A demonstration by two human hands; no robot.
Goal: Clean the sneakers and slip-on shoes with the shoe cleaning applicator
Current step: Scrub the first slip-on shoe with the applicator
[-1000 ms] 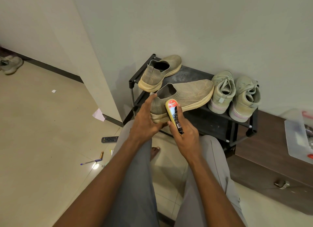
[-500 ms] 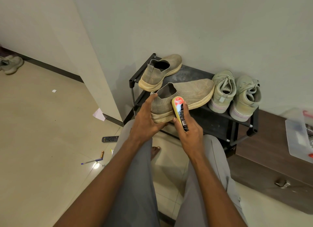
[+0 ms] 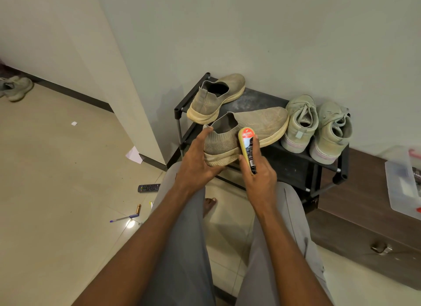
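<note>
Left hand (image 3: pixel 196 162) gripped heel of slip-on shoe (image 3: pixel 246 132), toe resting on shoe rack (image 3: pixel 319 169). Right hand (image 3: pixel 259 180) clasped shoe cleaning applicator (image 3: pixel 247 148), pressed against shoe's side. Risk: heavy strokes could push shoe toward sneakers (image 3: pixel 316 127) just beside; second slip-on (image 3: pixel 216 98) not yet reached.

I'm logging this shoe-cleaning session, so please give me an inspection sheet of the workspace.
Surface: black metal shoe rack, dusty top.
Job's things: beige knit slip-on shoe, heel lifted; second slip-on behind; pale green lace-up sneakers; yellow sponge applicator with red label against the held shoe's side.
Clutter: remote control, pen, paper scraps on floor.
Grippers: left hand holds the heel; right hand grips the applicator.
Cables: nothing seen.
Surroundings: wall, tiled floor, brown cabinet.
</note>
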